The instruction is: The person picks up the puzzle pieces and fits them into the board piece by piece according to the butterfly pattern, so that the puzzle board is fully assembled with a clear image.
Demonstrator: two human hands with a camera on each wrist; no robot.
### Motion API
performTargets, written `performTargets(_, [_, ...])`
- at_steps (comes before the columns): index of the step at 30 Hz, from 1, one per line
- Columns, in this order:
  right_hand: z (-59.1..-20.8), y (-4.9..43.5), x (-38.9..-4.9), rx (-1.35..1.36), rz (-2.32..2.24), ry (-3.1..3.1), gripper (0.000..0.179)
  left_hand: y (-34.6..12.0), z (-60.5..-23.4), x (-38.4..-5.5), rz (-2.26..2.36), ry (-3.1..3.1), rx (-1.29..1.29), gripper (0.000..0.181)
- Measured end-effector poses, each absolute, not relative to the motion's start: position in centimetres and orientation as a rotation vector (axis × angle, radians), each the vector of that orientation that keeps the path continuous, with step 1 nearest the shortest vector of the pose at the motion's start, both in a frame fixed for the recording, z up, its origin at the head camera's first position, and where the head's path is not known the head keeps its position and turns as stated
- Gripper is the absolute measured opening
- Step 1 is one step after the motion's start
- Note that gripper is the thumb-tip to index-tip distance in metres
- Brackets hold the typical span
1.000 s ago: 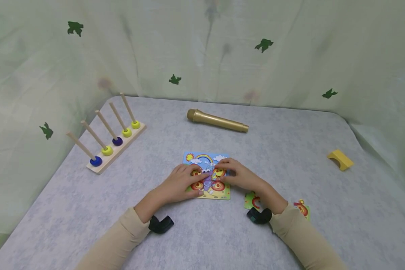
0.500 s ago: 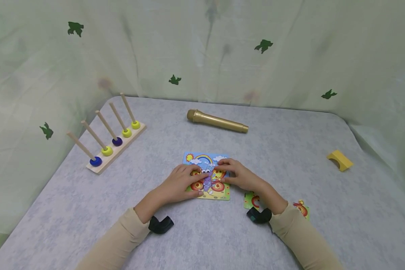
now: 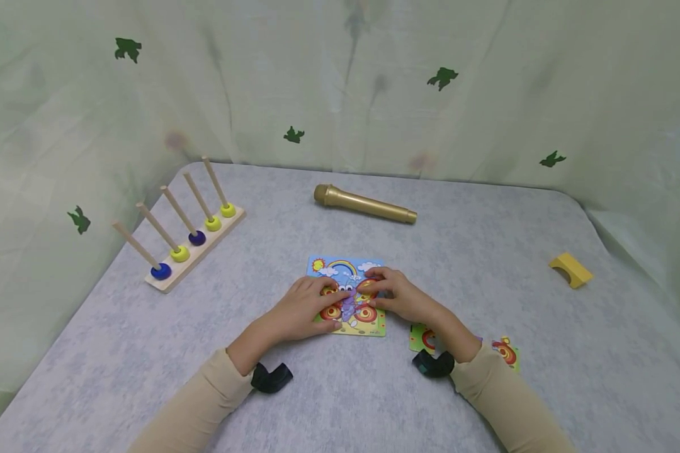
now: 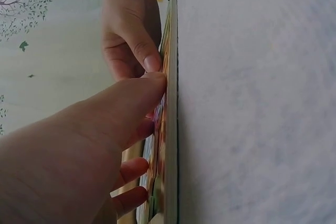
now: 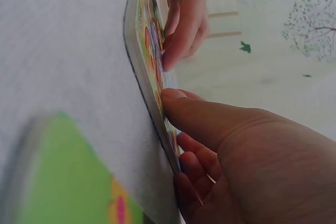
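A square butterfly jigsaw puzzle (image 3: 374,328) lies flat on the table, with a sun and rainbow along its top. My left hand (image 3: 303,308) rests on its left side, fingers stretched over the butterfly and thumb near the bottom edge. At the upper right wing, my right hand (image 3: 405,296) pinches a red and yellow puzzle piece (image 3: 367,286) between thumb and fingers, partly hiding it. Both thumbs touch the puzzle's face in the wrist views. A loose green puzzle piece (image 3: 422,338) lies by the right wrist, and another loose piece (image 3: 505,352) beside the right sleeve.
A gold toy microphone (image 3: 368,204) lies behind the puzzle. To the left stands a wooden peg stand (image 3: 204,251) with several upright pegs bearing yellow and blue rings. One yellow arch block (image 3: 570,269) lies at the far right. A pale curtain backs the table.
Under my right fingers the wing piece has turned slightly, showing more red at its top. My right fingers have shifted a little; my left hand stays in place.
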State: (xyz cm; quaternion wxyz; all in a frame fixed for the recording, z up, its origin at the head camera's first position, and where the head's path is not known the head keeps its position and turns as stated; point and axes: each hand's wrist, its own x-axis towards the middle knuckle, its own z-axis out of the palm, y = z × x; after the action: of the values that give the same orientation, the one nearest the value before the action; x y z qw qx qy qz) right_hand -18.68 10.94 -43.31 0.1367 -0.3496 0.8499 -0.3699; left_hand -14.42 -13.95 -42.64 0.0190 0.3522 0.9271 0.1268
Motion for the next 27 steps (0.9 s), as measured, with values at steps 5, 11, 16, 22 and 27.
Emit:
performTargets(5, [-43.4, 10.9, -18.6, -0.981, -1.085, 2.462, 0.032, -13.9, -42.5, -14.3, 0.377, 2.877, 1.073, 0.054])
performTargets(11, [-43.4, 10.7, -18.5, -0.96, -1.074, 2.474, 0.034, -14.0, -41.8, -13.9, 0.347, 2.83, 1.006, 0.059])
performTargets(16, [-43.4, 10.7, -18.5, -0.944, -1.07, 2.486, 0.034, -15.3, -40.8, -13.2, 0.373, 2.783, 0.892, 0.067])
performTargets(22, [-43.3, 10.8, -18.4, -0.917, -1.068, 2.483, 0.036, -17.8, -40.8, -12.5, 0.386, 2.798, 0.775, 0.074])
performTargets(27, [-43.4, 11.0, -18.5, -0.906, -1.062, 2.49, 0.037, -19.0, -41.6, -12.2, 0.526, 2.821, 0.813, 0.072])
